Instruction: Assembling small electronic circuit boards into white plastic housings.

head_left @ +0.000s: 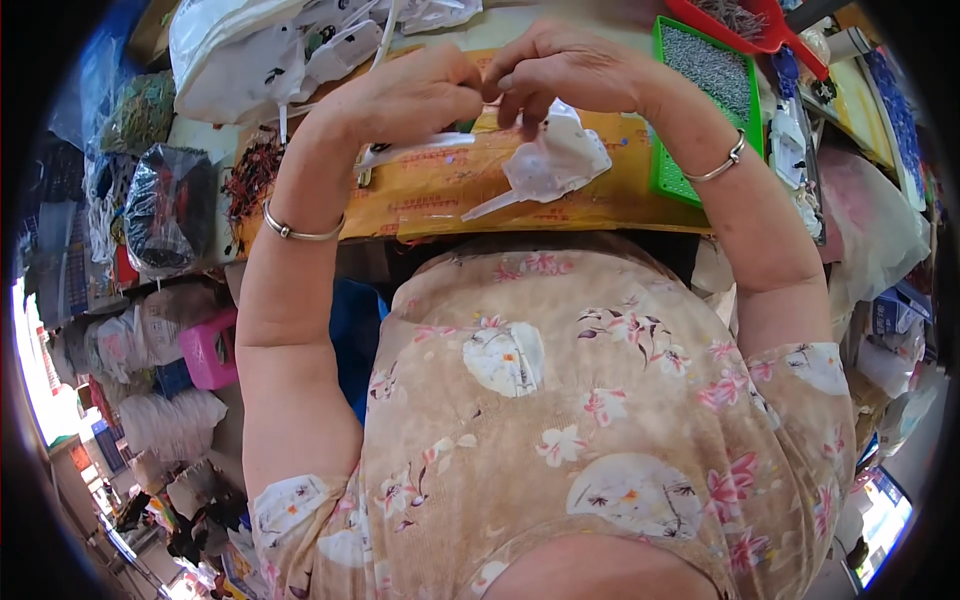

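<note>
Evidently both hands work close together over the far side of the worktop point(420, 205), fingers curled inward and tips nearly meeting. The left hand point(425, 95) is bent into a loose fist, knuckles up; the right hand point(570, 75) arches down from the other side with its fingers bent. Whether either grips something small cannot be told, as the fingers hide what lies between them.

Just under the right fingers a white shell point(560, 160) lies on the worktop, its narrow nose pointing toward the lower left; contact with the fingers is unclear. A second shell point(430, 140), slim and white, lies below the left hand.

Red print runs in rows over the yellow-brown covering of the worktop, its characters too small and blurred to read. At the far right, a blue box point(890, 318) carries pale lettering, likewise illegible.

Near the right forearm is a green tray point(668, 180) with small grey pieces point(705, 75) in it; a red tray point(805, 55) beyond it holds thin metal pins point(735, 18). Left of the left hand are a white bag point(230, 60), dark and red wires point(255, 175), and a plastic-wrapped black bundle point(165, 215).
</note>
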Motion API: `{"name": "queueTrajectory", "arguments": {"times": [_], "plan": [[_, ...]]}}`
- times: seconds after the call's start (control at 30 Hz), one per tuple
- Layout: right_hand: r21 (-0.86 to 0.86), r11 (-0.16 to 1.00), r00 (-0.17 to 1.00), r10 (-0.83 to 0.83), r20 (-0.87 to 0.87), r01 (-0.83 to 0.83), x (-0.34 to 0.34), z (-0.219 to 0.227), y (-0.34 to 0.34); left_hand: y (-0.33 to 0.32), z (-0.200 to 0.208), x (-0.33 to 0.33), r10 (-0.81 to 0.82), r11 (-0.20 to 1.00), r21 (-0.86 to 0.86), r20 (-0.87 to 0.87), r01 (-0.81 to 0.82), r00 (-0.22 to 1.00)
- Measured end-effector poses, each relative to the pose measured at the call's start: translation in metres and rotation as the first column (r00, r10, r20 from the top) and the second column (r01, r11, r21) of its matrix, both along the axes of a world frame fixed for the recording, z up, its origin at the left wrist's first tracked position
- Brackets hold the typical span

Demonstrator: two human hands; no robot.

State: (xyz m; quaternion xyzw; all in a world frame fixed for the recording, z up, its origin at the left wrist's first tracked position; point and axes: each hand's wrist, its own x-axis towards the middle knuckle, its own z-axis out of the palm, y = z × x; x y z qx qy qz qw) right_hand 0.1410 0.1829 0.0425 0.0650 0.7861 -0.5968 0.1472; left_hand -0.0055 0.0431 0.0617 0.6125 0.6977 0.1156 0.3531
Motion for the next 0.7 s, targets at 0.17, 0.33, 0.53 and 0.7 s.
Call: {"name": "queueTrajectory", "arguments": {"times": [0.17,0.33,0.53,0.7], "plan": [[0.053,0.988,0.947,-0.121,-0.298,0.142,-0.003,-0.023,-0.002,-0.013,-0.005,0.003,0.007,0.999,0.054,-0.025,-0.006,1.000],[0.023,0.980,0.883,-0.167,-0.438,0.196,-0.005,-0.035,-0.004,-0.021,-0.011,0.000,0.044,0.999,-0.023,0.003,-0.044,0.999],[0.111,0.969,0.844,-0.131,-0.519,0.219,0.011,-0.040,-0.032,-0.024,-0.022,-0.006,0.108,0.994,-0.013,0.139,-0.107,0.984],[0.335,0.868,0.734,-0.048,-0.677,0.366,0.013,-0.044,-0.049,-0.028,-0.021,-0.003,0.146,0.988,-0.002,0.299,-0.152,0.943]]}}
